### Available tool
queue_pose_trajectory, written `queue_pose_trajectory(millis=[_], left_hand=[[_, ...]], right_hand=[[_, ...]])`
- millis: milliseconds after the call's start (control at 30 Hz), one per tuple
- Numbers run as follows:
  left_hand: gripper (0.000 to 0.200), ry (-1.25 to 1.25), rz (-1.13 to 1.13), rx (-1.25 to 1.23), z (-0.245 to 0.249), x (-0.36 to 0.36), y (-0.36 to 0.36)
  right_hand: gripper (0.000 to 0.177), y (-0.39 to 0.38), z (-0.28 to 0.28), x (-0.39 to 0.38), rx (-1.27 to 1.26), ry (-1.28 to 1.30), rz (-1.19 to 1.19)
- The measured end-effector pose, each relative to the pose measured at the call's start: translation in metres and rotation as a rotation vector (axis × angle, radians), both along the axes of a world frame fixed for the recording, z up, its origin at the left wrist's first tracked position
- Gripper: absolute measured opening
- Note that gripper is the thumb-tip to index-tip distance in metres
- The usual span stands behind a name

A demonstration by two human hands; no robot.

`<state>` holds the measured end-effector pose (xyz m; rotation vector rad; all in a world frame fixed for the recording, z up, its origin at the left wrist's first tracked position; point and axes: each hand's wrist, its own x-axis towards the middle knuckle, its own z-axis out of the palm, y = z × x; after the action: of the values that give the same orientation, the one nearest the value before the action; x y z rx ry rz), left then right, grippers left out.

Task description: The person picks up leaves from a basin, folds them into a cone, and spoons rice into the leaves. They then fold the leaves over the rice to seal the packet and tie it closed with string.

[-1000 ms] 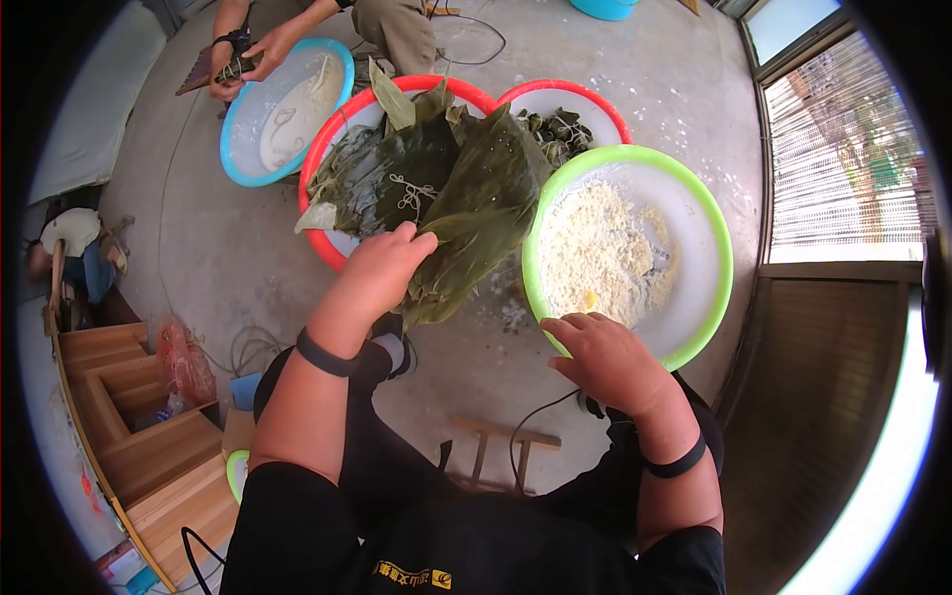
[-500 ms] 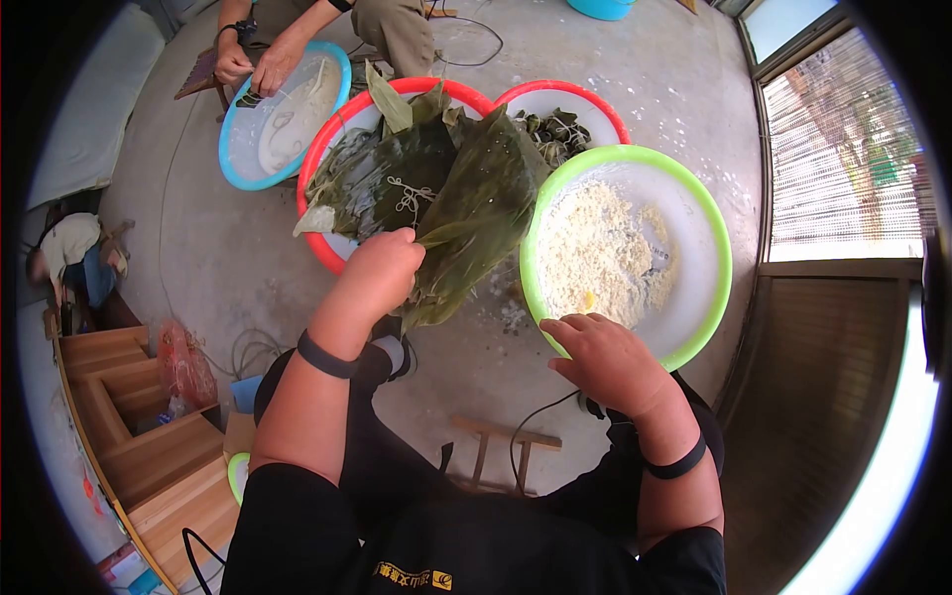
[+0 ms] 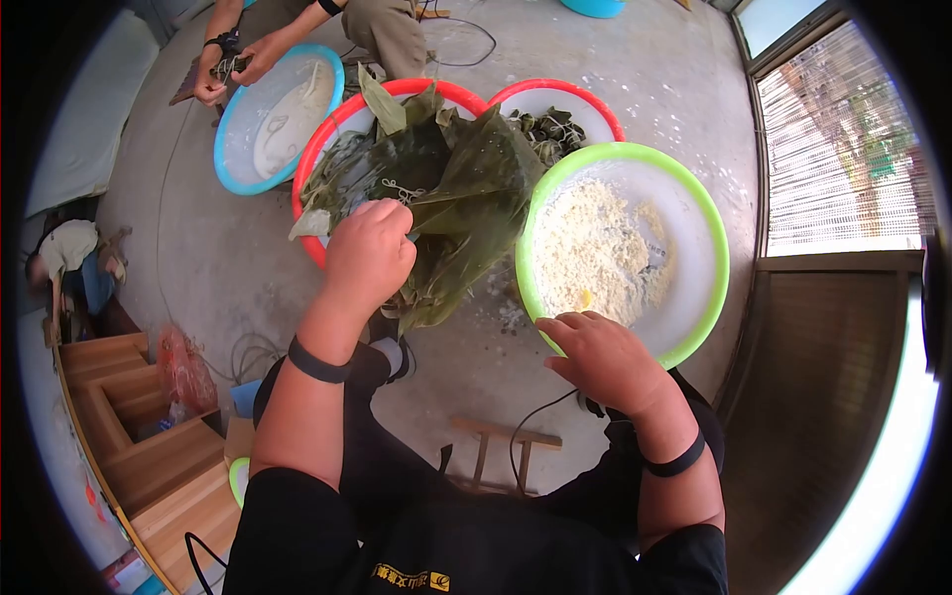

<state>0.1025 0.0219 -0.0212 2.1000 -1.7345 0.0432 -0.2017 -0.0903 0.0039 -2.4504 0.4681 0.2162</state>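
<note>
My left hand [image 3: 367, 253] is closed in a fist over the near edge of a heap of large dark green leaves [image 3: 486, 183], and what its fingers hold is hidden. Just beyond the knuckles, a small tangle of white string [image 3: 402, 188] lies on the leaves. These leaves fill and overhang a red-rimmed basin [image 3: 436, 87]. My right hand [image 3: 605, 362] rests at the near rim of a green-rimmed basin [image 3: 716, 258], fingers extended over the edge. Inside that basin is pale rice-like grain [image 3: 595, 243], with a small yellow piece [image 3: 585, 297] near my fingertips.
Another red-rimmed basin [image 3: 593, 97] holds small tied leaf bundles [image 3: 550, 132]. Across from me, a person's hands [image 3: 238, 67] hold a leaf bundle over a blue-rimmed basin [image 3: 226, 164]. A wooden stool [image 3: 506, 436] stands by my legs. Someone else [image 3: 74, 258] bends at far left.
My left hand has risen slightly and moved left, now covering part of the string tangle. My right hand stays at the rim. The other person's hands have moved left with the bundle.
</note>
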Motion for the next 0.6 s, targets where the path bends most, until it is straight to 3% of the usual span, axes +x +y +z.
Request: queue_pose_trajectory(millis=[333, 600], left_hand=[[0.009, -0.16, -0.043, -0.137, 0.015, -0.014, 0.0], [0.015, -0.081, 0.0, 0.011, 0.008, -0.015, 0.008]], right_hand=[[0.039, 0.0, -0.001, 0.007, 0.003, -0.018, 0.006], [0.041, 0.003, 0.0, 0.015, 0.019, -0.047, 0.0]])
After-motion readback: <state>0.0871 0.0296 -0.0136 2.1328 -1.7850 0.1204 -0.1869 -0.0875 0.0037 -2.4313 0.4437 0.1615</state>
